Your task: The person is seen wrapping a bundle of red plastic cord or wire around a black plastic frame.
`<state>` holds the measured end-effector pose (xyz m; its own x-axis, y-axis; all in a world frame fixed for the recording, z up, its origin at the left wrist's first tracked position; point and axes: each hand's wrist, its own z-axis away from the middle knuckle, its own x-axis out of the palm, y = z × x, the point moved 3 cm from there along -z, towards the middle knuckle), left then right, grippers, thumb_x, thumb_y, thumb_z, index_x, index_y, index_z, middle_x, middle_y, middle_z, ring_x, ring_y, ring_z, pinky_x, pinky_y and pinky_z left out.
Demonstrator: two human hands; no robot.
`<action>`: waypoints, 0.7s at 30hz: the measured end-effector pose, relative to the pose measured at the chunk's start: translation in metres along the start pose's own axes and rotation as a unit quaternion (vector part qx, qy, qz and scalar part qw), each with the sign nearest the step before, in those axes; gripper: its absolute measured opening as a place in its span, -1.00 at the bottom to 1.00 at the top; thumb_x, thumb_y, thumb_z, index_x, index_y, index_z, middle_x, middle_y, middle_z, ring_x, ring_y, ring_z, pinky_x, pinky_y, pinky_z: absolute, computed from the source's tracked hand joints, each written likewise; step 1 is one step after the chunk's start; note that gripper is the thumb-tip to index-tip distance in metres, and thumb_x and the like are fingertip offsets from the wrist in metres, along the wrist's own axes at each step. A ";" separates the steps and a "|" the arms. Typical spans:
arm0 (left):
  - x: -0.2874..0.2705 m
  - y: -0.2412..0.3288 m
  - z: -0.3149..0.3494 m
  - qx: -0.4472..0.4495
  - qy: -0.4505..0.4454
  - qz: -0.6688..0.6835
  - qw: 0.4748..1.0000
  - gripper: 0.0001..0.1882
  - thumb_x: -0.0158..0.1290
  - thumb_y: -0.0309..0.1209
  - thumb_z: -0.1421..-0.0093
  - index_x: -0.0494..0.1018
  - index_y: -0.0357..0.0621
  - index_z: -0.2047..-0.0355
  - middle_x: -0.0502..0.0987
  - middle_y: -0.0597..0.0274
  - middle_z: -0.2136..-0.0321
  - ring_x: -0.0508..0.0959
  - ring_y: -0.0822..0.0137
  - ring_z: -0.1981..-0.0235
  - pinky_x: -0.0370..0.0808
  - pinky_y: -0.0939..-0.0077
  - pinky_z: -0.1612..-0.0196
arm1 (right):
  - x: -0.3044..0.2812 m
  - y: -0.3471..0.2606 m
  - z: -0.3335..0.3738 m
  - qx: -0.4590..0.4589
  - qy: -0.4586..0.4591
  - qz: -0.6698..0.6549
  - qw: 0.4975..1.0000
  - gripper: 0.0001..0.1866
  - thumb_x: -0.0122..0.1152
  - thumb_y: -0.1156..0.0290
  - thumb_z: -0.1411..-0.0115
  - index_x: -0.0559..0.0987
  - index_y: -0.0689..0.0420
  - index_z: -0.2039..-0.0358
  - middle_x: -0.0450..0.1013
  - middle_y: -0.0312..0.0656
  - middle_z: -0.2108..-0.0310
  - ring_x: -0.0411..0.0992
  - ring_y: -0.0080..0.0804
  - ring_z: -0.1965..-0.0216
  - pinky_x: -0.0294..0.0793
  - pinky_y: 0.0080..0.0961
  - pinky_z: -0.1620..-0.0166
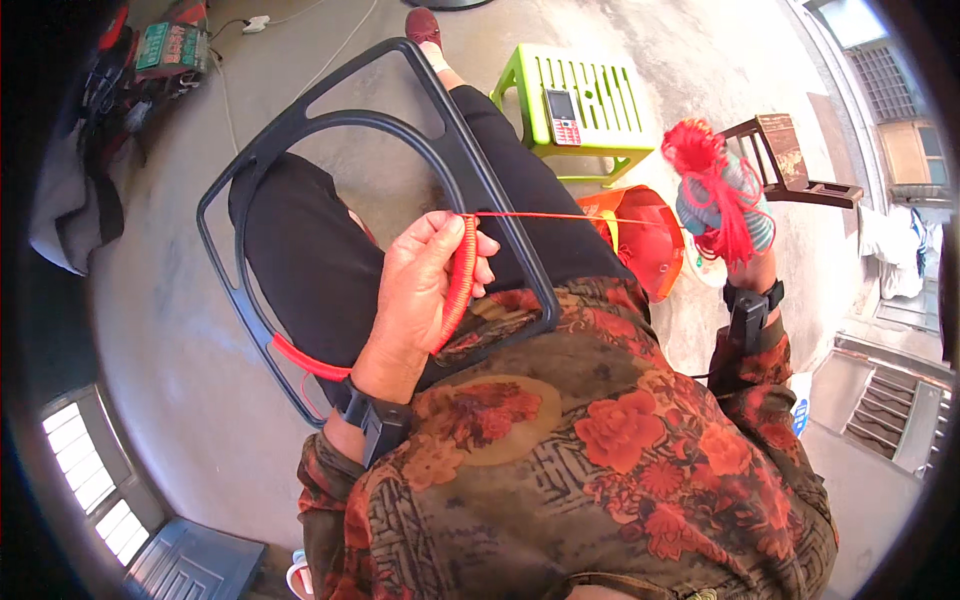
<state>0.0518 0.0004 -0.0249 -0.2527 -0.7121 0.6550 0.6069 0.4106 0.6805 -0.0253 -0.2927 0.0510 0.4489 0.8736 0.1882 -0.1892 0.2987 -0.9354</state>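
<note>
Grips a black frame (480,170) in the left hand (415,275), thumb and fingers closed around its red-wrapped inner curve. Lies across the lap over black trousers (295,240), with open bars ahead of the left fingers and a straight bar just to their right. Shows tight red coils (463,275) right at the fingers, curving back past the wrist to a smoother red stretch (310,360).

From the left fingertips, a taut red cord (545,215), straight across to the right hand (757,205). Holds there a loose, looped bundle of red cord (692,145), over a grey striped covering; cannot tell the exact bend of the right fingers under the loops.

Just left of the right fingers and behind the cord, an orange-red container (650,235) with a yellow strip (612,232) at its mouth; cannot make out its contents. Farther ahead, between both hands, a lime-green slatted stool (545,75), bearing a keypad phone (563,118). Right of the right fingers, well apart, a dark wooden seat (785,150).

Underneath, grey floor (165,330). Far ahead-left of the left fingers, a green plate (172,47) amid dark clutter; far behind-left, a bright barred window (80,457) and a blue panel (195,560).
</note>
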 end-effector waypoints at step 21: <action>0.002 0.002 -0.003 -0.038 0.042 0.058 0.997 -0.84 -0.06 -0.37 -0.24 0.38 -0.20 0.40 0.54 0.01 0.44 0.55 0.29 0.54 0.52 0.48 0.47 | 0.044 -0.042 -0.108 -0.118 -0.102 -0.028 0.987 -0.51 0.03 0.07 -0.21 0.40 0.25 0.07 0.47 -0.12 0.37 0.46 -0.43 0.45 0.50 -0.53 0.34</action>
<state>0.0552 -0.0020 -0.0228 -0.1153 -0.7097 0.6950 0.6840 0.4506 0.5737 0.0964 -0.3084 0.0666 0.2639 0.9242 0.2760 0.0506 0.2725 -0.9608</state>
